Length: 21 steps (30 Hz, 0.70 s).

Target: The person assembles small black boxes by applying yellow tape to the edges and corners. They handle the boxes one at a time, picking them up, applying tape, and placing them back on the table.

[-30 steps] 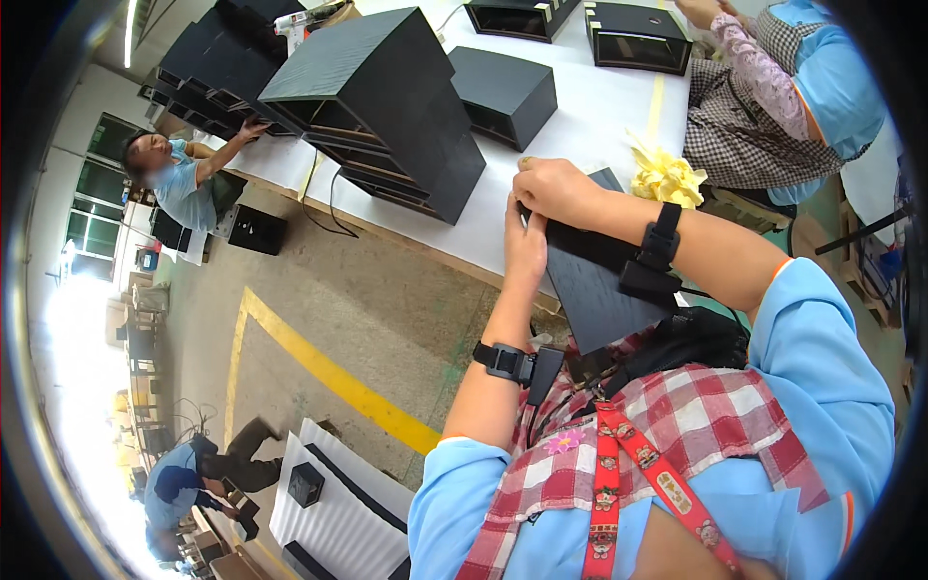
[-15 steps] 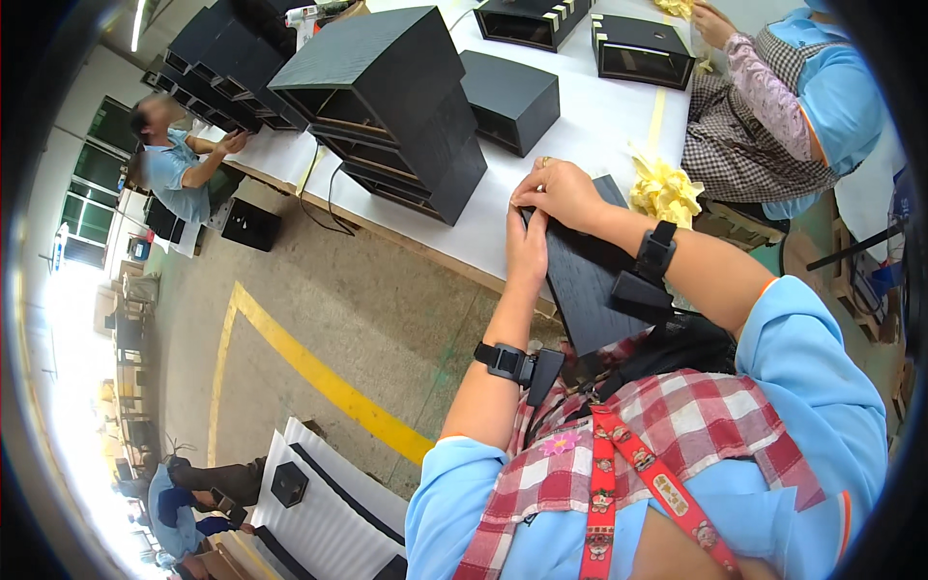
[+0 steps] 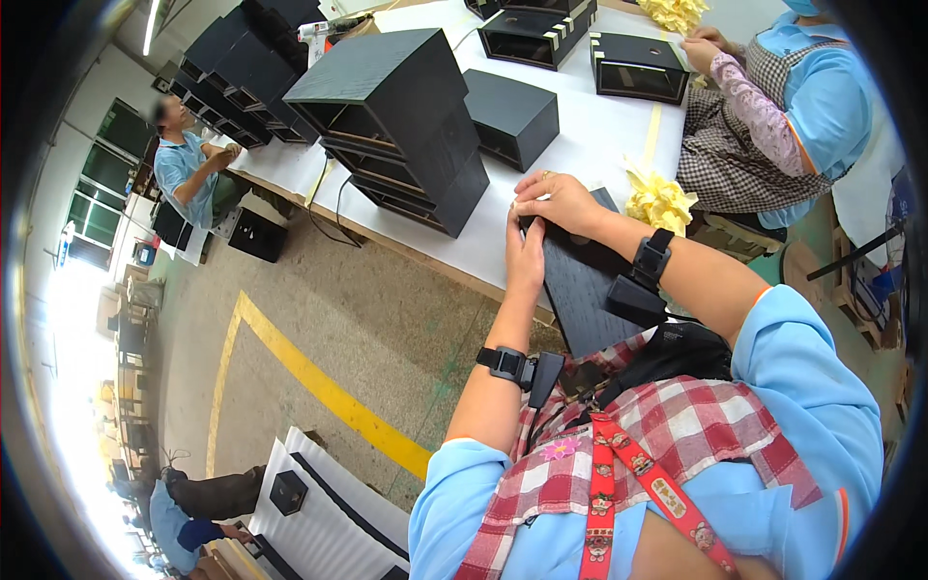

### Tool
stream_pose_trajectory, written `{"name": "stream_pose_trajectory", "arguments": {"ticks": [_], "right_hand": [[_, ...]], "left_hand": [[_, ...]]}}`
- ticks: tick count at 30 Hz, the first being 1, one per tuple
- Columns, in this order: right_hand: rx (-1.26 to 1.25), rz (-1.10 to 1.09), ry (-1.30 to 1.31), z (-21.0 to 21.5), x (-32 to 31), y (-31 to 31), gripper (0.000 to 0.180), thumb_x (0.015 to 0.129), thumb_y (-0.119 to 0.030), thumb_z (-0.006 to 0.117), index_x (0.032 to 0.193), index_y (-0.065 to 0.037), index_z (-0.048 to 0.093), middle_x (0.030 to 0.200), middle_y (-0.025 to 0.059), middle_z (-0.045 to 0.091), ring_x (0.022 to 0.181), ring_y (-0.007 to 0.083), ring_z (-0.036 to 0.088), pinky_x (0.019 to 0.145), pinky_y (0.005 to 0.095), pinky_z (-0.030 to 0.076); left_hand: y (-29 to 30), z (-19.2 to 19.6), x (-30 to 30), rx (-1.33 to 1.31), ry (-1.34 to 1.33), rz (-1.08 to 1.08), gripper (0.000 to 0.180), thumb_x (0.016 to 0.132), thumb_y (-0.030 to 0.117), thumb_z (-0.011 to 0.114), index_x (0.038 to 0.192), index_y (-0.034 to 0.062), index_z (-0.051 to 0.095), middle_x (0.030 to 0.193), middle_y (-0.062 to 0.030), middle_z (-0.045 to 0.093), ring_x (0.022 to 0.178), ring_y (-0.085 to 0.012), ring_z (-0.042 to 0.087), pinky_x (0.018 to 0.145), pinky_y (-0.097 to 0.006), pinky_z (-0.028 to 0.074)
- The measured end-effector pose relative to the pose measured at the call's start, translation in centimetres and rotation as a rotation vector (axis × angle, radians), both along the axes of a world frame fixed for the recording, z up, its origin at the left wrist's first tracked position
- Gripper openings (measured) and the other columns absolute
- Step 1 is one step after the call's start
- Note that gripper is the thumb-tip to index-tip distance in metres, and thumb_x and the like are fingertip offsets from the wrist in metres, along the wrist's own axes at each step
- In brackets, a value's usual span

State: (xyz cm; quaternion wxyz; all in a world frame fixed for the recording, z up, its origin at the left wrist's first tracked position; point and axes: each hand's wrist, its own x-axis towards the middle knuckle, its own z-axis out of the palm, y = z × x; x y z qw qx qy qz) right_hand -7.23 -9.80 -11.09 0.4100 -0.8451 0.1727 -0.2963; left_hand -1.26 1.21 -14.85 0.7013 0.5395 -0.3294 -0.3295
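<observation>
1. the right hand (image 3: 565, 205) is bent over the upper end of a black wood-grained box (image 3: 588, 307), its fingers drawn close together; whether anything small is pinched there cannot be told.
2. the left upper edge of that box is held by the left hand (image 3: 525, 259), whose fingertips nearly meet those of the right.
3. the box is slanted at centre right of the frame, between the lap and the table edge. since a second ago the right fingers have been uncurled a little, while the box has hardly been moved; the work still seems to be centred on that same end.
4. beyond the hands, the table is covered in white sheeting (image 3: 580, 153); crumpled yellow strips (image 3: 659, 200) are heaped right of the box, and stacked black cabinets (image 3: 435, 130) are stood at upper centre.
5. at upper right, a tape-edged black box (image 3: 633, 53) is neighboured by a co-worker's hand (image 3: 700, 52).
6. the concrete floor (image 3: 319, 300) is marked by a yellow line (image 3: 333, 391); at lower left, white foam sheeting (image 3: 319, 512) is reached over by another co-worker (image 3: 172, 527).
</observation>
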Motion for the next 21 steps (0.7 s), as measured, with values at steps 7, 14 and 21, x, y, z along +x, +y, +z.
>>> {"name": "stream_pose_trajectory", "arguments": {"ticks": [7,14,21], "right_hand": [[0.047,-0.128,0.199,1.2,0.0,0.7,0.017,0.077,-0.023,0.065,0.085,-0.009,0.071,0.074,0.0046,0.068,0.068,0.0182,0.063,0.065,0.0295,0.048],[0.451,-0.187,-0.109,1.4,-0.6,-0.3,0.017,0.085,-0.016,0.061,0.082,0.000,0.065,0.070,0.0032,0.063,0.063,0.0092,0.059,0.058,0.0239,0.047],[0.811,-0.323,-0.337,2.8,-4.0,-4.5,0.012,0.087,-0.014,0.058,0.085,-0.002,0.062,0.076,0.0041,0.063,0.065,0.0098,0.059,0.059,0.0224,0.049]], "left_hand": [[0.3,-0.2,0.0,0.027,0.113,-0.009,0.052,0.091,0.019,0.048,0.134,-0.0036,0.031,0.129,-0.0174,0.042,0.120,-0.0223,0.040,0.101,-0.031,0.031],[0.2,-1.0,0.0,0.118,-0.016,0.068,0.054,0.092,0.020,0.046,0.138,0.0012,0.027,0.135,-0.0156,0.036,0.123,-0.0203,0.036,0.101,-0.029,0.029],[0.7,1.0,-0.1,0.078,-0.126,0.032,0.056,0.090,0.017,0.047,0.140,0.0045,0.026,0.140,-0.0148,0.031,0.124,-0.0199,0.033,0.103,-0.029,0.026]]}}
